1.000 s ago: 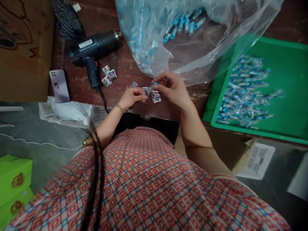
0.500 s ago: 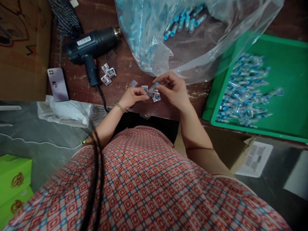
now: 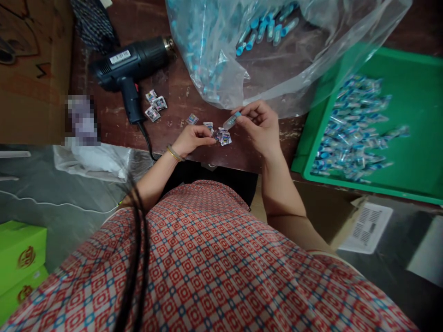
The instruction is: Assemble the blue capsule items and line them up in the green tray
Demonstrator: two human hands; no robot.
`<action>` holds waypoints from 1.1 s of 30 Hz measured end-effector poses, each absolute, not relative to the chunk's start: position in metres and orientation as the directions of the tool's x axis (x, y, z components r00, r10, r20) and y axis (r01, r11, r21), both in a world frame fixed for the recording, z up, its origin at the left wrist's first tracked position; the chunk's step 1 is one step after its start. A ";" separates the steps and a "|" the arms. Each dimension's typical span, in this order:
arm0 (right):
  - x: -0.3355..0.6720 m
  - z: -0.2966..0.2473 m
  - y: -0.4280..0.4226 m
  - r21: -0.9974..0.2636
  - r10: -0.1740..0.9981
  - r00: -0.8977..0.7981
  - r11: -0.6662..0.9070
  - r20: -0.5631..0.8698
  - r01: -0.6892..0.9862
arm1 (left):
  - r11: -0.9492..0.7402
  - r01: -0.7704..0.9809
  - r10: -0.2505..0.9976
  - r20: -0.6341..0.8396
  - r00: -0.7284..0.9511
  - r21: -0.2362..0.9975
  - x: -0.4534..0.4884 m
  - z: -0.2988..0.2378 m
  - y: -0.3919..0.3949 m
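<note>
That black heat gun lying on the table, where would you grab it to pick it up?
By the handle, coming from the near edge of the table. The heat gun lies on its side with that handle pointing toward that edge. The body is bulkier, and the metal nozzle may be hot.

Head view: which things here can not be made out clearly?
All in the head view.
- Flat object beside the heat gun: blurred over.
- Labels at the left hand: print too small; whether it pinches one is hidden.
- Tube in the right hand: contents too small.
- Bag and green tray: cut off by edges.
</note>
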State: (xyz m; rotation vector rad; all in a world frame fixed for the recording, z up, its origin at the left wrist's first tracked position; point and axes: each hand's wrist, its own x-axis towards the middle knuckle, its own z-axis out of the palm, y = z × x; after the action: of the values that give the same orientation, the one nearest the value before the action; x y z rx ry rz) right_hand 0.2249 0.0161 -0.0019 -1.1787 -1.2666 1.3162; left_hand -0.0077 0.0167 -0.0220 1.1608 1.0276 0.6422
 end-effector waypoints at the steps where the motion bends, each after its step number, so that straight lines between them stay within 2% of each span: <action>1: 0.225 -0.002 0.016 -0.998 0.991 -0.123 -0.051 -0.048 -0.020 | 0.301 0.089 0.852 -0.309 0.423 0.950 -0.008 -0.022 0.017; 6: 0.218 0.001 0.011 -0.991 0.973 -0.190 -0.133 -0.129 -0.006 | 0.296 0.105 0.850 -0.311 0.425 0.950 -0.007 -0.023 0.016; 10: 0.216 0.005 0.009 -0.995 0.974 -0.204 -0.097 -0.101 0.030 | 0.366 0.056 0.824 -0.352 0.444 0.929 -0.005 -0.023 0.012; 15: 0.212 -0.006 0.002 -0.998 0.985 -0.170 -0.006 -0.017 0.060 | 0.464 -0.088 0.813 -0.384 0.436 0.882 0.004 -0.024 0.004; 17: 0.210 -0.015 -0.004 -0.989 0.992 -0.119 0.050 0.033 0.137 | 0.552 -0.155 0.781 -0.443 0.439 0.819 0.007 -0.024 -0.002; 20: 0.207 -0.023 -0.016 -0.948 0.993 -0.064 0.115 0.101 0.297 | 0.705 -0.258 0.687 -0.547 0.477 0.661 0.009 -0.024 -0.010; 22: 0.207 -0.023 -0.023 -0.912 0.986 -0.067 0.169 0.156 0.374 | 0.773 -0.300 0.624 -0.589 0.513 0.558 0.008 -0.022 -0.015; 24: 0.206 -0.021 -0.030 -0.874 0.976 -0.086 0.217 0.199 0.435 | 0.799 -0.314 0.596 -0.604 0.530 0.512 0.007 -0.019 -0.017; 27: 0.200 -0.021 -0.039 -0.835 0.973 -0.110 0.232 0.205 0.500 | 0.773 -0.287 0.624 -0.596 0.505 0.566 0.005 -0.017 -0.017; 33: 0.189 -0.028 -0.047 -0.867 0.985 -0.077 0.172 0.154 0.467 | 0.688 -0.258 0.705 -0.540 0.460 0.678 0.008 -0.016 -0.019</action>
State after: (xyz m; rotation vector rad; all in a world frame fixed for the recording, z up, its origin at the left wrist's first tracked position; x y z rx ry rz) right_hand 0.1887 -0.0469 -0.0283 -1.4040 -1.6642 0.8331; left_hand 0.0076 -0.0187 -0.0159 0.5586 0.9116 0.6313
